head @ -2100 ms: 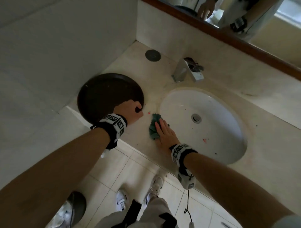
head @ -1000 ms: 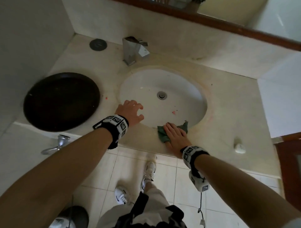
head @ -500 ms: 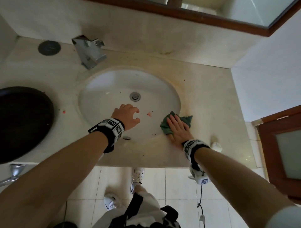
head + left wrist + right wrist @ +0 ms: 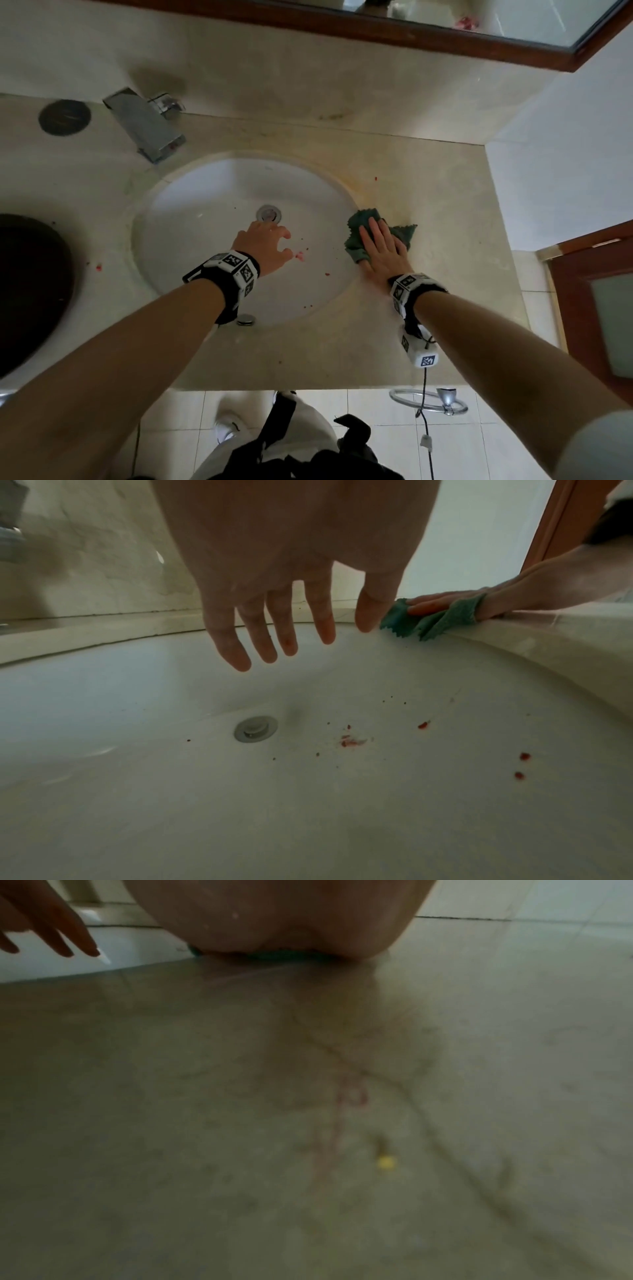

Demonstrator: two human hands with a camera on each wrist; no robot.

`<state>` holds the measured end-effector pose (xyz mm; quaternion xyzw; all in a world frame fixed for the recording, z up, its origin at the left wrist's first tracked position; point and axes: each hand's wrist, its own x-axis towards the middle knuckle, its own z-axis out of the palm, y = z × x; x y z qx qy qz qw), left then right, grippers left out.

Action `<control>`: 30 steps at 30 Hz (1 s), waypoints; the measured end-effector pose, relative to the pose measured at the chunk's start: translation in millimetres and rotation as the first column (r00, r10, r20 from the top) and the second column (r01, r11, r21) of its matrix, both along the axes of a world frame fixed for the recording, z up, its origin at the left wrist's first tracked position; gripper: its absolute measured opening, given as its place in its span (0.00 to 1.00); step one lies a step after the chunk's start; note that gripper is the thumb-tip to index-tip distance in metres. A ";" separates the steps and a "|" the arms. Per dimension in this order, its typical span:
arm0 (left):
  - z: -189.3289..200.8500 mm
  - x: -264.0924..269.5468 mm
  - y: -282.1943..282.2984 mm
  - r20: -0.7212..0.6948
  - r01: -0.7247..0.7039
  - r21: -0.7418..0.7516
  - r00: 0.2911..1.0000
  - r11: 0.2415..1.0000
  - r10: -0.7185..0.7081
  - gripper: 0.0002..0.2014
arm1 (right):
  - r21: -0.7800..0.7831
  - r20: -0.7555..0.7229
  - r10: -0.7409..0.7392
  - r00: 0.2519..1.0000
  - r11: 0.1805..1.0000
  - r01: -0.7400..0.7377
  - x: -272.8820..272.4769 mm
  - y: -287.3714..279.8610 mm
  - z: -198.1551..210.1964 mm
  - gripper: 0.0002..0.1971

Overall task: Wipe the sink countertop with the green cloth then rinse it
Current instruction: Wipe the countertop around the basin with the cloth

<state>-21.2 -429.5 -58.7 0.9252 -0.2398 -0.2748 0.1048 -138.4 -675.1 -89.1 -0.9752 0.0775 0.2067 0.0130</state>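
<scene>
The green cloth (image 4: 364,224) lies on the beige countertop (image 4: 445,212) at the right rim of the white basin (image 4: 205,219). My right hand (image 4: 382,246) presses it flat with straight fingers; in the left wrist view the cloth (image 4: 435,618) hangs a little over the rim under that hand (image 4: 445,601). My left hand (image 4: 265,245) hovers above the basin near the drain (image 4: 269,213), fingers (image 4: 274,631) relaxed and spread, holding nothing. Red specks (image 4: 352,742) dot the basin. The right wrist view shows only the palm (image 4: 281,920) on a sliver of cloth (image 4: 284,956).
A chrome faucet (image 4: 147,125) stands at the back left, with a round dark cap (image 4: 64,117) beside it. A dark round opening (image 4: 30,291) lies at the far left. A towel ring (image 4: 430,401) hangs under the front edge. A wall and wooden door (image 4: 596,308) bound the right side.
My right hand has slid the cloth around the basin's front rim from the left side to the right side. My left hand moved from the dark opening to above the basin.
</scene>
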 end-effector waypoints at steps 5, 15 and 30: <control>3.2 -7.5 19.3 0.007 0.005 -0.007 1.000 1.000 -0.005 0.21 | 0.020 0.033 -0.128 0.991 0.992 0.128 -20.2 22.4 -0.5 0.32; 11.4 -44.5 88.0 0.045 0.003 -0.032 0.999 0.999 -0.001 0.21 | 0.062 0.047 -0.223 0.974 0.973 0.220 -99.5 116.8 -4.0 0.40; 23.9 -40.6 210.5 0.153 -0.142 -0.025 0.978 0.990 0.144 0.22 | 0.075 0.094 -0.108 0.990 0.992 0.102 -102.1 280.5 1.7 0.40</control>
